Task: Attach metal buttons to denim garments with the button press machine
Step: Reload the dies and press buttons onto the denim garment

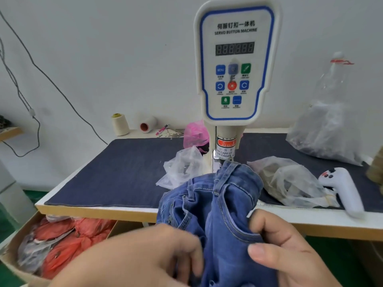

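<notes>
Head view shows us a cardboard box (12,241) at the far left, stuffed with crinkly orange bags (68,243). Next we see our left hand (145,257), blurry, its fingers curled into the soft blue jeans (217,206). The jeans bunch up at the table (99,210) edge, on a dark flat cloth mat (116,172). Their top reaches under the tall white button machine (234,65). Our right hand (290,251) pinches a fold of denim. Past it lie see-through bags (290,181) and a smooth white handle tool (344,189).

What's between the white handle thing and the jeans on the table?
A crumpled clear plastic bag lies between the white handheld device and the jeans, in the head view.
</notes>
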`<state>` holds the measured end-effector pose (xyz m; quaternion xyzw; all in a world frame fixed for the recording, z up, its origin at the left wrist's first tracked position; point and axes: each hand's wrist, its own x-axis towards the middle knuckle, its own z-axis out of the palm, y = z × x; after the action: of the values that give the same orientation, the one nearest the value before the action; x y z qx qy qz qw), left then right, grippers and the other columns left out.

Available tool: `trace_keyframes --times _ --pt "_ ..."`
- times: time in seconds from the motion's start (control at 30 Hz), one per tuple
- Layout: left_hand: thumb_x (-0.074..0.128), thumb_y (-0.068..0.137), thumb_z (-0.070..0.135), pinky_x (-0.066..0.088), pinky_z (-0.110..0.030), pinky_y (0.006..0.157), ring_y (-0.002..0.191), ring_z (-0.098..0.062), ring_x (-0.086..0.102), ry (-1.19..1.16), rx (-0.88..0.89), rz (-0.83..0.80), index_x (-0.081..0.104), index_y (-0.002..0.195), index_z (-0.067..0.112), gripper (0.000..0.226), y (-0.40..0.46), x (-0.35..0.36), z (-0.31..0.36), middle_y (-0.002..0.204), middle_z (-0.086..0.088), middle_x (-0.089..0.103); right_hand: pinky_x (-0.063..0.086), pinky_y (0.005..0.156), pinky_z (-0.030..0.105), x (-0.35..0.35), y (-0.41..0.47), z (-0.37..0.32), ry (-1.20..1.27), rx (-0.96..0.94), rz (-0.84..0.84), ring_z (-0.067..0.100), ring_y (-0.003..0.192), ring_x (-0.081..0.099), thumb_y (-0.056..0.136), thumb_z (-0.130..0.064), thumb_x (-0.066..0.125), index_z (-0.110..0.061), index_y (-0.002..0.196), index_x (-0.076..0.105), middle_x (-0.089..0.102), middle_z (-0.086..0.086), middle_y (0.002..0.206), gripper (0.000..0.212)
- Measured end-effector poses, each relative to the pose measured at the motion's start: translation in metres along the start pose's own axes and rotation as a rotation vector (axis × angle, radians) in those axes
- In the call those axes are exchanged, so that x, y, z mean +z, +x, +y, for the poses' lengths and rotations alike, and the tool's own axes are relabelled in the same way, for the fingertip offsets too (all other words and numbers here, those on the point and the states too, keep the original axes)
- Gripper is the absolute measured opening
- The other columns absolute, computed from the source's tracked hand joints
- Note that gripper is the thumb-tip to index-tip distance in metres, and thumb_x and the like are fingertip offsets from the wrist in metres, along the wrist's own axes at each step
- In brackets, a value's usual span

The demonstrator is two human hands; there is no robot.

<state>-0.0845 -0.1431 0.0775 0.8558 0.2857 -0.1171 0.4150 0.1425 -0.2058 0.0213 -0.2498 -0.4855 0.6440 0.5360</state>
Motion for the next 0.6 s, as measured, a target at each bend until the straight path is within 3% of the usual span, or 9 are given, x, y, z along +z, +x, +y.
trace_keyframes --times 0.1,0.17,0.2,0.27,0.33,0.43,0.53,0.6 --pt "0.081 0.067 0.054 0.047 -0.029 0.067 0.070 -0.011 0.059 -0.309 0.210 0.532 0.065 0.090 0.030 0.037 -0.005 -0.025 -0.011 0.079 0.006 0.066 0.028 0.059 0.031 -0.011 -0.009 -0.002 0.018 0.049 -0.057 0.018 0.064 0.042 0.078 -0.017 0.079 -0.012 0.081 0.059 0.047 0.011 0.077 0.021" --pt "0.076 0.062 0.063 0.048 -0.028 0.086 0.095 -0.004 0.063 -0.281 0.219 0.730 0.063 0.107 0.041 0.052 0.016 -0.038 -0.008 0.104 0.015 0.066 0.026 0.057 0.030 -0.012 -0.007 -0.006 0.044 0.078 -0.113 0.015 0.062 0.041 0.081 -0.013 0.076 -0.013 0.083 0.060 0.049 0.009 0.078 0.017" --pt "0.071 0.060 0.068 0.043 -0.022 0.096 0.112 0.005 0.056 -0.205 0.222 0.729 0.055 0.121 0.048 0.066 0.028 -0.041 -0.007 0.119 0.025 0.060 0.027 0.058 0.029 -0.013 -0.006 -0.006 0.055 0.075 -0.133 0.015 0.063 0.041 0.081 -0.012 0.076 -0.014 0.083 0.060 0.048 0.010 0.080 0.016" --pt "0.066 0.061 0.070 0.029 -0.009 0.103 0.133 0.019 0.029 -0.142 0.241 0.580 0.034 0.138 0.058 0.084 0.046 -0.045 -0.007 0.141 0.039 0.037 0.030 0.059 0.029 -0.013 -0.001 -0.006 0.075 0.092 -0.145 0.015 0.067 0.044 0.080 -0.011 0.077 -0.015 0.084 0.061 0.045 0.014 0.087 0.017" --pt "0.065 0.063 0.066 0.021 -0.005 0.105 0.139 0.017 0.017 -0.116 0.266 0.451 0.034 0.141 0.056 0.084 0.055 -0.049 -0.006 0.150 0.034 0.024 0.032 0.060 0.028 -0.019 -0.005 -0.008 0.051 0.107 -0.149 0.016 0.070 0.045 0.079 -0.011 0.079 -0.017 0.084 0.061 0.046 0.013 0.090 0.020" --pt "0.071 0.063 0.057 0.027 -0.015 0.109 0.137 0.007 0.031 -0.117 0.267 0.433 0.058 0.128 0.042 0.068 0.059 -0.053 -0.007 0.143 0.022 0.037 0.034 0.059 0.023 -0.024 -0.014 -0.009 -0.033 0.059 -0.103 0.016 0.067 0.042 0.076 -0.008 0.081 -0.018 0.078 0.056 0.048 0.009 0.079 0.027" --pt "0.079 0.066 0.049 0.046 -0.035 0.102 0.114 -0.010 0.060 -0.185 0.304 0.498 0.069 0.109 0.024 0.051 0.059 -0.045 -0.011 0.116 0.007 0.062 0.030 0.057 0.028 -0.034 -0.017 -0.005 -0.185 0.026 0.048 0.017 0.062 0.038 0.065 -0.015 0.088 -0.022 0.071 0.052 0.042 0.011 0.071 0.037" --pt "0.079 0.070 0.049 0.051 -0.043 0.094 0.102 -0.016 0.065 -0.182 0.308 0.598 0.070 0.102 0.017 0.046 0.061 -0.037 -0.014 0.104 0.001 0.067 0.026 0.058 0.033 -0.042 -0.017 0.003 -0.161 0.005 0.135 0.020 0.063 0.034 0.057 -0.018 0.092 -0.020 0.069 0.049 0.039 0.013 0.071 0.044"
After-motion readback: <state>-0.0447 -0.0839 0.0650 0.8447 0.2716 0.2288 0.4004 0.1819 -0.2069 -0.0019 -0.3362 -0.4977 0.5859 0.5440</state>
